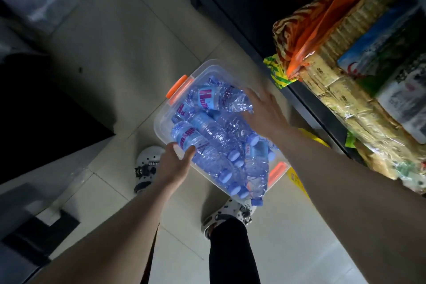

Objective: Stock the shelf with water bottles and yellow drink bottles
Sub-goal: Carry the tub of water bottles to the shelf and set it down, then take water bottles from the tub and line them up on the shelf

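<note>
Picking step: left hand (173, 163) gripping clear blue-capped water bottle (191, 138) in transparent plastic bin (208, 67); right hand (262, 112) spread open beside another. Next: lifting to shelf (306, 101).

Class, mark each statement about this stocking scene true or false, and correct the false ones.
1. The clear bin holds water bottles. True.
2. The bin's latches are green. False: the latches are orange.
3. The left hand grips a bottle at the bin's near edge. True.
4. The right hand lifts a yellow drink bottle. False: it reaches onto a clear water bottle.
5. The bin sits on the shelf. False: it sits on the tiled floor.
</note>
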A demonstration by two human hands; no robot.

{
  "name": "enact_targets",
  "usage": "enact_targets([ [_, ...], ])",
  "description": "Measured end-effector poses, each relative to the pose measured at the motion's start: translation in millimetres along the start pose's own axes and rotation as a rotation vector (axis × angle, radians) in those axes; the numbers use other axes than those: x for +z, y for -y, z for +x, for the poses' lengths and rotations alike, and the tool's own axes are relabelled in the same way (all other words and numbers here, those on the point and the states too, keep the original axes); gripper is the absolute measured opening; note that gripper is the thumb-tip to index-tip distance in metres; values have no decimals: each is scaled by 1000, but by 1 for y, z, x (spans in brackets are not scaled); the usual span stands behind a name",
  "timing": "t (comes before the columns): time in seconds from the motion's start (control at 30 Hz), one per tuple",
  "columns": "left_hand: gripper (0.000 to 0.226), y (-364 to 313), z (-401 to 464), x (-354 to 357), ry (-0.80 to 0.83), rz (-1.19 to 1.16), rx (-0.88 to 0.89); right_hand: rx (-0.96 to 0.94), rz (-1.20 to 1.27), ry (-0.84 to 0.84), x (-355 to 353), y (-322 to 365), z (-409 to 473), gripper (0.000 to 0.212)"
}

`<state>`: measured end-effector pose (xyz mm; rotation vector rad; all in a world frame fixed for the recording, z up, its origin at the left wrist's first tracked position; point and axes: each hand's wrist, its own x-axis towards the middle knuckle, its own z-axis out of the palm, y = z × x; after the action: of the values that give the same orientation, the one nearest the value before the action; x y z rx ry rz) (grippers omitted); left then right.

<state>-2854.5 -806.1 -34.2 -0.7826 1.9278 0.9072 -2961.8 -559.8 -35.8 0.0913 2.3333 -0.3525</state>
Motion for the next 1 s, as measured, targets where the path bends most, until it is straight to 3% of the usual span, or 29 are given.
enact_targets([
  [0.13,32,-13,24,-60,12,689,233,135,179,-64,12,5,-20,70],
  [0.2,32,-29,37,-83,-83,826,357,283,380,-122,15,10,-28,67],
  [0.3,59,-64,56,-97,-190,846,531,538,665,-236,20,15,-24,54],
  [0.37,70,-82,73,-93,-205,884,555,612,795,-267,26,18,-13,55],
  [0.5,69,-80,106,-73,-129,947,503,642,912,-364,50,16,8,61],
  [0.77,71,-58,114,-64,-177,734,573,785,977,-458,56,34,21,66],
  [0.93,65,-60,112,-65,-109,674,580,750,1515,-564,43,56,31,43],
  [1.0,67,-64,111,-70,-57,669,522,709,1575,-561,32,63,28,39],
])
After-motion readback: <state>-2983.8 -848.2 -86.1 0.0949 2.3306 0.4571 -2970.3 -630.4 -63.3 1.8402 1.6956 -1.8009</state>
